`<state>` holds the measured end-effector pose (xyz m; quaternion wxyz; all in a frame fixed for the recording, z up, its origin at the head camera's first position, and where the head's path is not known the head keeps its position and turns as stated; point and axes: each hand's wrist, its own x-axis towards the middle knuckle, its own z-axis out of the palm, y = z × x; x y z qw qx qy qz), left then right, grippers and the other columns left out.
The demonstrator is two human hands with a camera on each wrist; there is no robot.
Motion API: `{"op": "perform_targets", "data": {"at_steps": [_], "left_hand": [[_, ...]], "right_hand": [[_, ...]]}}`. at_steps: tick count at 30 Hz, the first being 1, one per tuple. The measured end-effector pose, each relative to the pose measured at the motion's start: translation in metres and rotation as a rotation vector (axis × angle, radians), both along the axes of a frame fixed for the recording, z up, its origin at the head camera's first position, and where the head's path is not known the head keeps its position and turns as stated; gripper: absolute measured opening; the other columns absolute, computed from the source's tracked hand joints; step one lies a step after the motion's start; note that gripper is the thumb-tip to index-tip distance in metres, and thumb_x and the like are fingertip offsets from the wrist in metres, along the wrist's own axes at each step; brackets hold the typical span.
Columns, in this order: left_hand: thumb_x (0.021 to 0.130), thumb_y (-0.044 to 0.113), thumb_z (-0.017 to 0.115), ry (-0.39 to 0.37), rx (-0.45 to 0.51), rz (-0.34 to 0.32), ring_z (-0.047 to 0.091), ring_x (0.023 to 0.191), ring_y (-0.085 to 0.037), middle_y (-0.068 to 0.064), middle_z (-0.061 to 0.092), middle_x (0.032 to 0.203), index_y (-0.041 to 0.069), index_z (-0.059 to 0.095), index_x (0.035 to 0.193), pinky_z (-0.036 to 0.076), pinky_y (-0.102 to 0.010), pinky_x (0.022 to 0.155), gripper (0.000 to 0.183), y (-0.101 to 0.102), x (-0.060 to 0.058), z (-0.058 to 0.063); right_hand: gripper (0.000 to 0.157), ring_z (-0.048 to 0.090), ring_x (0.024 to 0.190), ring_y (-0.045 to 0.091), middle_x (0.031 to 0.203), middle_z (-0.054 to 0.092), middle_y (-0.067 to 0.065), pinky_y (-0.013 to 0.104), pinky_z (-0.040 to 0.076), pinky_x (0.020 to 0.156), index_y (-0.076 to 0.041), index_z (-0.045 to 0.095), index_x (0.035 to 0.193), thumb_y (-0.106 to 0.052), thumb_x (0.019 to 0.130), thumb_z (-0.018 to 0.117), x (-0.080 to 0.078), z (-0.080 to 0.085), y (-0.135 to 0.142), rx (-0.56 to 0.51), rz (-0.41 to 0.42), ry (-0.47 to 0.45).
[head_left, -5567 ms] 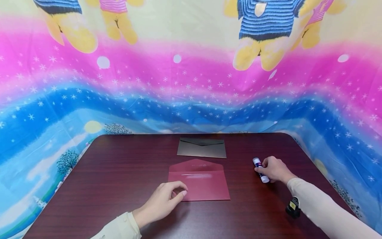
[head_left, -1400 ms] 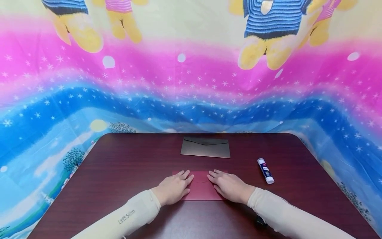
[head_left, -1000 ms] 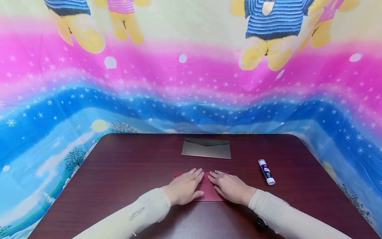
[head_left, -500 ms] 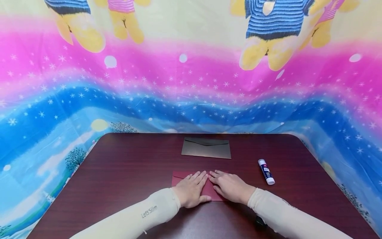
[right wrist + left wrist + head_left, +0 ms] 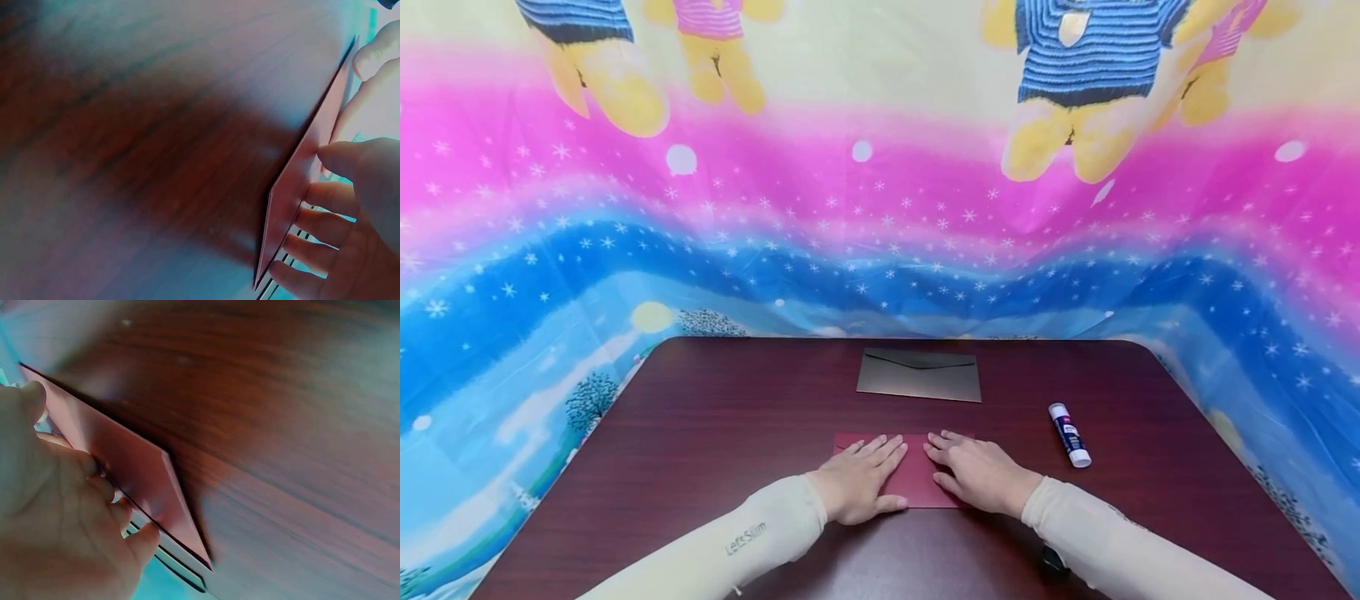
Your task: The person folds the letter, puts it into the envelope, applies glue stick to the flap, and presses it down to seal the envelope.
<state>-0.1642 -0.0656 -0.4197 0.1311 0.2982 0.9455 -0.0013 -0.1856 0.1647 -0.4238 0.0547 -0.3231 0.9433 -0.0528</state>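
A red envelope (image 5: 916, 485) lies flat on the dark wooden table, its flap folded down. My left hand (image 5: 857, 482) rests on its left half with the fingers stretched out and the thumb at the near edge. On the right half lies my right hand (image 5: 981, 472), fingers extended toward the middle. Both hands cover much of the flap. In the left wrist view the fingertips touch the envelope (image 5: 125, 447) along its surface. The right wrist view shows the other hand's fingers (image 5: 325, 225) spread on the same envelope (image 5: 300, 169).
Behind the red envelope lies a dark grey-brown envelope (image 5: 919, 379) with its flap down. A capped glue stick (image 5: 1070, 435) lies on the table (image 5: 737, 408) to the right. A printed cloth (image 5: 880, 208) hangs around the table's back and sides.
The right hand has let go of the glue stick and come onto the red envelope, whose raised flap is now down. The left hand slid right over the flap, then back left.
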Motion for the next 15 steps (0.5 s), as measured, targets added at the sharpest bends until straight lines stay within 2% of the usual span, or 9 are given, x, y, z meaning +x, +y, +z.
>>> {"op": "perform_targets", "data": {"at_steps": [4,15], "left_hand": [[0.1,0.063,0.044,-0.015,0.0,0.009,0.026,0.156,-0.02,0.002,0.026,0.169,0.017,0.029,0.16,0.028,-0.042,0.125,0.077,-0.007,0.003,0.005],[0.1,0.061,0.046,-0.035,0.042,0.025,0.027,0.156,-0.025,-0.005,0.026,0.169,0.01,0.029,0.159,0.029,-0.045,0.125,0.081,-0.025,0.005,0.006]], "right_hand": [[0.047,0.051,0.14,0.033,0.149,0.057,0.012,0.051,0.05,0.106,-0.01,0.06,0.141,-0.033,0.099,0.063,0.001,-0.001,0.001,-0.009,-0.005,-0.01],[0.047,0.049,0.142,0.033,0.15,0.055,0.011,0.051,0.049,0.107,-0.01,0.059,0.141,-0.032,0.1,0.062,0.002,-0.002,0.002,-0.026,-0.003,-0.012]]}}
